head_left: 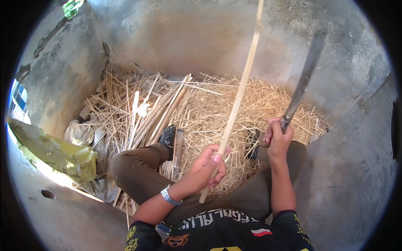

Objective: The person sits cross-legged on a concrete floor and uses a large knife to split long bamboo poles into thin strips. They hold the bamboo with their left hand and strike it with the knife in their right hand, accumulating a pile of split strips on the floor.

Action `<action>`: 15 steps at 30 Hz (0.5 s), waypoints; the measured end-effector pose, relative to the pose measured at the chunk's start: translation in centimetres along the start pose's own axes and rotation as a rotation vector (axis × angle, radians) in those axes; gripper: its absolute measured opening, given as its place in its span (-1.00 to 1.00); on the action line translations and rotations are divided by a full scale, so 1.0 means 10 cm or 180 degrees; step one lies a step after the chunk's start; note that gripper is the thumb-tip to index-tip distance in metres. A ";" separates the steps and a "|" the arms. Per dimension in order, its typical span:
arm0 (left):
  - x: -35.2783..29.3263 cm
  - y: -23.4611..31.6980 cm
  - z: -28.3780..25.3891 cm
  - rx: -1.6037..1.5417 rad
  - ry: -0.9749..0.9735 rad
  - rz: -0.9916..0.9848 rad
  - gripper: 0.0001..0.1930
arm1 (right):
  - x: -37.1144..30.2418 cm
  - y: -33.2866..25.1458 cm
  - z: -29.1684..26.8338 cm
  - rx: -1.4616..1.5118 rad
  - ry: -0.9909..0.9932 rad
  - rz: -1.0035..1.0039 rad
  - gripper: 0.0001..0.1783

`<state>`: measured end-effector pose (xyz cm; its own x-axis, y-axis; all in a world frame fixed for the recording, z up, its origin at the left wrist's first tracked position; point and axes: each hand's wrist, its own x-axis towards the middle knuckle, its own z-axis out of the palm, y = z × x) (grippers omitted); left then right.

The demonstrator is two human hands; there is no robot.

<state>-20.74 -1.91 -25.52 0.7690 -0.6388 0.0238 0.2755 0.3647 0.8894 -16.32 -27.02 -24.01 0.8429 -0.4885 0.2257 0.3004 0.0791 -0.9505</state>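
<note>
My left hand (206,167) is closed round the lower part of a long, pale split bamboo stick (238,100). The stick slants up and to the right, past the top edge of the view, and its lower end is over my lap. In my right hand (278,139) is the handle of a machete (307,71). Its long dark blade points up and to the right, apart from the stick. Beside my left foot (167,136) lies a wooden piece with bands round it (179,148), its kind unclear.
Bamboo shavings (268,98) cover the floor in front of me. A bundle of bamboo strips (161,111) lies at the left, near a yellow sack (63,152). Concrete walls (180,42) stand close around me, one with a small hole (48,194).
</note>
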 end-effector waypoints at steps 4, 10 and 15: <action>-0.25 0.50 -0.06 -0.0630 0.0155 0.0704 -0.45 | -0.05 0.06 0.03 0.0090 -0.0021 0.0133 -0.90; -0.33 0.89 -0.63 -0.0818 -0.1046 0.2017 -0.78 | -0.10 0.21 -0.11 0.0153 0.0130 0.0495 -0.91; -0.45 1.05 -0.76 -0.1046 -0.1090 0.2584 -0.73 | -0.09 0.29 -0.17 0.0244 0.0179 0.0852 -0.87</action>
<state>-16.93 9.92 -19.78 0.6001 -0.2507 0.7596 -0.0813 0.9256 0.3697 -17.00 -27.81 -27.36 0.8713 -0.4887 -0.0455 0.1051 0.2762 -0.9553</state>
